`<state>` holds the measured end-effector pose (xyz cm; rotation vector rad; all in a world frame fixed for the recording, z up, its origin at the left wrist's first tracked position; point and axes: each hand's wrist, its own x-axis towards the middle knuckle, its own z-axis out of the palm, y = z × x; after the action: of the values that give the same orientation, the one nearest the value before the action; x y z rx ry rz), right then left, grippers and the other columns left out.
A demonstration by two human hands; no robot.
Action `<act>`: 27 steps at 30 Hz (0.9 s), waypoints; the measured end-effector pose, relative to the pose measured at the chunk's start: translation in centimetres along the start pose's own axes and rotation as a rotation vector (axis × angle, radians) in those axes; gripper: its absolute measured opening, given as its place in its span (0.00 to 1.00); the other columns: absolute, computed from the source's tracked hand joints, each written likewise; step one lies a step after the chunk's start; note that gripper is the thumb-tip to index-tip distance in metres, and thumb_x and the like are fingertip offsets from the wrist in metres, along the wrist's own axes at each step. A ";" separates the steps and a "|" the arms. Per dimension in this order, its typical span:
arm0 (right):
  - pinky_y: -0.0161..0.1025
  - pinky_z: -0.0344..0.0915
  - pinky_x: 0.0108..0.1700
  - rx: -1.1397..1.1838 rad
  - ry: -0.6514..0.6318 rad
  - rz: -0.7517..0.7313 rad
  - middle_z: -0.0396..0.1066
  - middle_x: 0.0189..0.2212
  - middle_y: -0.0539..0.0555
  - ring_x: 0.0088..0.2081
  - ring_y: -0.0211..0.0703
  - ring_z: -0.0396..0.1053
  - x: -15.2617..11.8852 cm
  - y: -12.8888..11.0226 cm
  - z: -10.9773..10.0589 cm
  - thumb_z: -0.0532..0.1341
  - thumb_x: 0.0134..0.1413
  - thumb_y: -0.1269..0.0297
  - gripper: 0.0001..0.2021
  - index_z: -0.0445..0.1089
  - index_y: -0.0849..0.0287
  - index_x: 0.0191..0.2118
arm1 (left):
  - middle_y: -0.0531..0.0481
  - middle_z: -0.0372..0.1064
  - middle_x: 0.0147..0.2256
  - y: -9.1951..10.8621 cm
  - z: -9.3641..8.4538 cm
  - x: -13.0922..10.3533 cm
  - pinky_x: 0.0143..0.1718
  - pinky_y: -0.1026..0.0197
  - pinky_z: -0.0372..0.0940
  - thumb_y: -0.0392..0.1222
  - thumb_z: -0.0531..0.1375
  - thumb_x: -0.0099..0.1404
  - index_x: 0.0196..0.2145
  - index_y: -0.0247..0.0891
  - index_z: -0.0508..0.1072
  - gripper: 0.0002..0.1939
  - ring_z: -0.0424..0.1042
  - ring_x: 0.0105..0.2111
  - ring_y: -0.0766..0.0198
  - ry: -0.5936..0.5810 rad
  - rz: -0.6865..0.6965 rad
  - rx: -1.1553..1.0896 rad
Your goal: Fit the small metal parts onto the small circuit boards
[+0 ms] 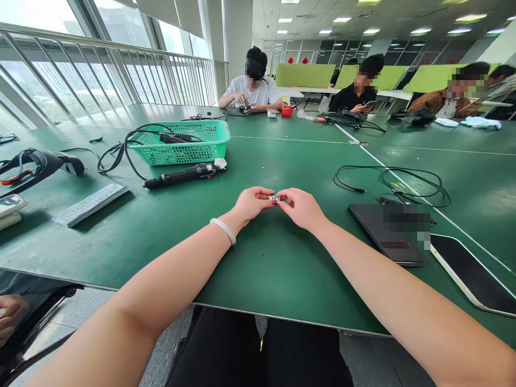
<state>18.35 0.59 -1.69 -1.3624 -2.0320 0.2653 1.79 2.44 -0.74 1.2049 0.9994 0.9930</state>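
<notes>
Both my hands meet over the green table, fingertips pinched around one small silvery part [274, 198] with a bit of red on it. It is too small to name more closely. My left hand [253, 204], with a pale bangle on its wrist, grips the part from the left side. From the right, my right hand [301, 207] holds its other end between thumb and fingers. Beyond my left hand lies a black electric screwdriver [185, 175] with a cable, in front of a mint-green basket [183, 142].
On the left are a white ridged block [91, 205] and a black headset [44, 164]. To the right lie a black tablet-like device [379, 231], a phone [471, 269] and a coiled black cable [419, 183]. Other people sit across the table; another person's hand [12, 314] shows at lower left.
</notes>
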 end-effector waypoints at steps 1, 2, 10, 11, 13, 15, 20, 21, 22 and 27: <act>0.39 0.61 0.32 -0.008 -0.007 -0.009 0.72 0.33 0.52 0.27 0.38 0.63 0.2 0.1 -0.3 0.57 0.52 0.63 0.09 0.72 0.56 0.38 | 0.47 0.74 0.29 0.2 0.1 0.1 0.45 0.53 0.68 0.26 0.67 0.46 0.34 0.30 0.73 0.15 0.72 0.29 0.68 0.000 -0.002 -0.009; 0.39 0.60 0.32 -0.012 -0.004 -0.013 0.72 0.33 0.52 0.27 0.39 0.63 0.2 0.2 -0.5 0.57 0.52 0.63 0.09 0.72 0.55 0.37 | 0.47 0.74 0.28 0.4 0.2 0.1 0.45 0.53 0.67 0.26 0.67 0.46 0.34 0.30 0.73 0.15 0.73 0.29 0.68 -0.002 0.000 -0.015; 0.39 0.61 0.33 0.007 0.107 0.034 0.72 0.34 0.52 0.26 0.38 0.63 0.0 -0.5 -0.3 0.58 0.52 0.62 0.09 0.72 0.56 0.37 | 0.46 0.74 0.32 0.0 0.2 0.2 0.48 0.54 0.65 0.30 0.67 0.49 0.40 0.31 0.73 0.18 0.73 0.32 0.67 -0.078 0.003 -0.148; 0.39 0.61 0.33 0.013 0.127 0.052 0.72 0.34 0.52 0.26 0.38 0.63 -0.1 -0.7 -0.2 0.58 0.51 0.62 0.08 0.72 0.56 0.37 | 0.46 0.74 0.33 0.0 0.2 0.1 0.48 0.55 0.65 0.31 0.66 0.50 0.41 0.31 0.72 0.18 0.73 0.33 0.68 -0.089 -0.009 -0.179; 0.39 0.61 0.33 0.020 0.152 0.083 0.72 0.32 0.52 0.26 0.38 0.63 0.0 -1.1 0.1 0.59 0.50 0.63 0.08 0.72 0.56 0.36 | 0.46 0.74 0.35 0.1 0.4 -0.3 0.48 0.57 0.65 0.33 0.64 0.54 0.43 0.32 0.71 0.17 0.72 0.33 0.69 -0.092 -0.052 -0.242; 0.38 0.60 0.33 0.012 0.160 0.095 0.72 0.31 0.52 0.27 0.38 0.63 0.0 -1.3 0.3 0.59 0.50 0.63 0.08 0.72 0.57 0.35 | 0.46 0.73 0.35 0.3 0.8 -0.7 0.47 0.58 0.65 0.36 0.61 0.59 0.43 0.33 0.70 0.13 0.72 0.33 0.70 -0.060 -0.098 -0.301; 0.38 0.59 0.31 -0.019 0.153 0.112 0.71 0.31 0.52 0.28 0.39 0.64 -0.1 -1.7 1.0 0.59 0.50 0.63 0.06 0.73 0.56 0.32 | 0.47 0.72 0.32 0.0 1.8 -1.2 0.46 0.60 0.67 0.33 0.56 0.63 0.40 0.32 0.68 0.07 0.72 0.31 0.71 0.038 -0.153 -0.335; 0.37 0.59 0.31 -0.026 0.144 0.113 0.71 0.31 0.52 0.28 0.39 0.64 -0.2 -1.8 1.0 0.59 0.50 0.62 0.06 0.73 0.56 0.31 | 0.47 0.72 0.31 -0.2 1.8 -1.2 0.46 0.59 0.67 0.32 0.56 0.62 0.39 0.32 0.68 0.06 0.73 0.31 0.70 0.045 -0.162 -0.330; 0.38 0.59 0.30 -0.029 0.134 0.110 0.71 0.31 0.52 0.28 0.39 0.64 -0.2 -1.9 1.1 0.59 0.50 0.62 0.06 0.72 0.56 0.31 | 0.47 0.72 0.31 -0.3 1.8 -1.1 0.46 0.59 0.67 0.31 0.57 0.61 0.38 0.32 0.68 0.06 0.73 0.31 0.70 0.052 -0.171 -0.325; 0.39 0.60 0.33 -0.024 0.110 0.030 0.71 0.36 0.53 0.31 0.40 0.65 -0.7 -1.5 0.8 0.60 0.52 0.59 0.09 0.72 0.55 0.38 | 0.44 0.73 0.32 1.5 -1.0 -0.9 0.46 0.60 0.67 0.27 0.57 0.58 0.35 0.30 0.70 0.07 0.74 0.32 0.67 0.130 -0.140 -0.295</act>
<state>16.83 -0.52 -1.82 -1.3916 -1.9313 0.1760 0.46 1.97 0.75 0.8255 0.9844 1.0752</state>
